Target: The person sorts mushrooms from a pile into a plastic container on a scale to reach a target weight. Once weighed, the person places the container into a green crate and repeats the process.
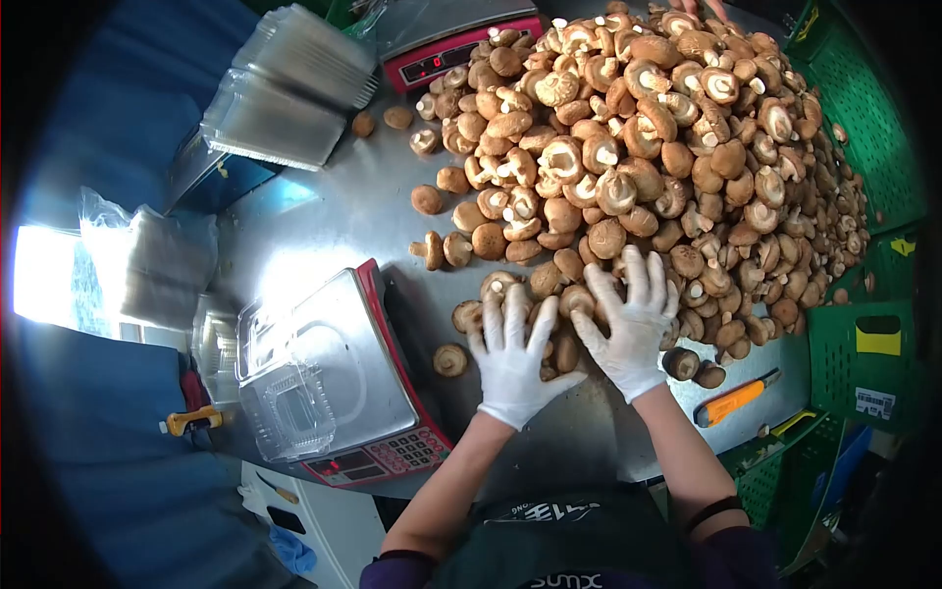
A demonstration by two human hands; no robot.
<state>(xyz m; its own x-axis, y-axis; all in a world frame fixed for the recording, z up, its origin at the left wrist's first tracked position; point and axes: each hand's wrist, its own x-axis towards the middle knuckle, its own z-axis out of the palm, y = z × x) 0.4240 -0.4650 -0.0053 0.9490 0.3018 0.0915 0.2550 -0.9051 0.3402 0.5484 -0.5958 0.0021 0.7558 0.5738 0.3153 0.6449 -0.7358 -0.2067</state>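
Note:
A big heap of brown shiitake mushrooms point(628, 147) covers the metal table, some caps up and some with pale stems showing. At its near edge both my hands, in white gloves, rest among the mushrooms. My left hand point(512, 363) has its fingers spread, the tips touching a few caps. Beside it, my right hand point(631, 319) lies with fingers apart over the front of the pile. Several mushrooms sit between the two hands. A single mushroom point(450, 360) lies just left of my left hand. Two dark-capped mushrooms point(682, 364) are near my right wrist.
A red-edged scale point(343, 373) with a clear plastic box point(287, 412) stands at left; another scale point(432, 67) is at the back. Stacked clear trays point(285, 88) stand back left. An orange utility knife point(731, 401) lies at right, near green crates point(863, 334). Another person's fingers show at top.

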